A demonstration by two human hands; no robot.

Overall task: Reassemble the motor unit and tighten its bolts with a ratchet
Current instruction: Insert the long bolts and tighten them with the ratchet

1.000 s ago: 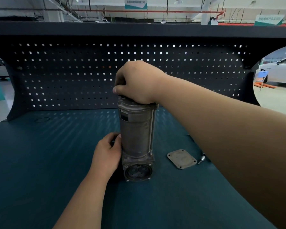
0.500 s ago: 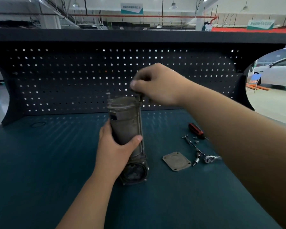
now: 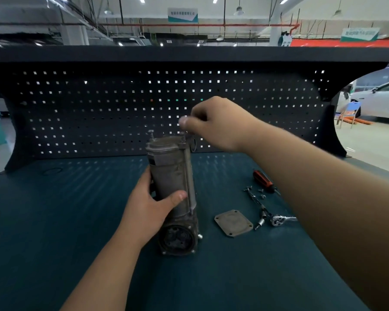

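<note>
- The tabletop (image 3: 54,221) has open room to the left of the work. The pegboard (image 3: 99,108) closes off its far edge.
- The left hand (image 3: 148,212) grips the motor unit (image 3: 173,182) around its lower barrel, fingers behind and thumb across the front, steadying it.
- The motor unit stands nearly upright at mid-tabletop, leaning slightly, with its round end housing facing the camera. One bolt (image 3: 151,132) stands proud at the top-left corner, so it is judged not yet run down.
- A long bolt (image 3: 189,176) runs down the right side of the barrel. The right hand (image 3: 213,124) hovers at its head with the fingers curled and the tips close together. Blur hides whether they actually pinch it, though hand-starting the thread seems the likely step.
- The cover plate (image 3: 233,222) lies flat on the tabletop just right of the unit, not yet fitted.
- Further right lie the ratchet (image 3: 279,220), a few loose screws (image 3: 261,193) and a screwdriver (image 3: 262,180). The ratchet lies untouched — tightening still appears to lie ahead.
- The right forearm crosses above these tools, so reaching for the ratchet means drawing that arm back first. The tabletop's right edge lies near beyond them.
</note>
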